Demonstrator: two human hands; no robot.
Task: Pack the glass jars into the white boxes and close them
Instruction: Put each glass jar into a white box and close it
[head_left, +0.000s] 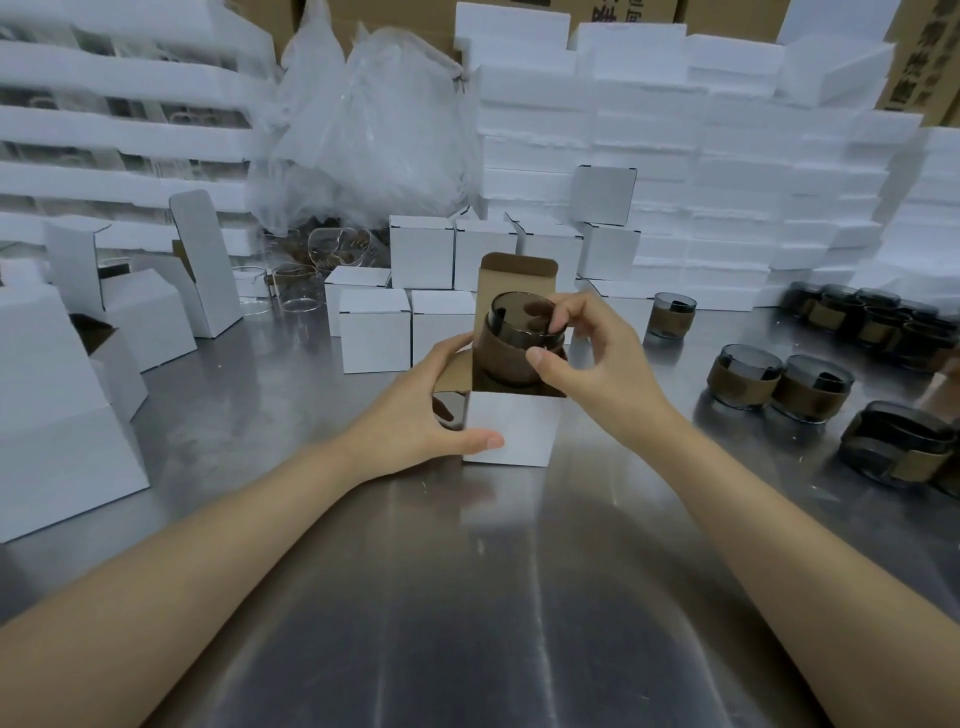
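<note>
Jar (519, 338) in box (511, 434) (closed boxes (421, 260) behind)

Steel table (498, 597) with white boxes (374, 332), jars (779, 382)

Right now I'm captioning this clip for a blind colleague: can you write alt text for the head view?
A person's right hand holds a smoky glass jar with a brown band partway inside an open white box, which the left hand steadies on a steel table. Closed white boxes stand behind it, and more banded jars wait to the right.
</note>
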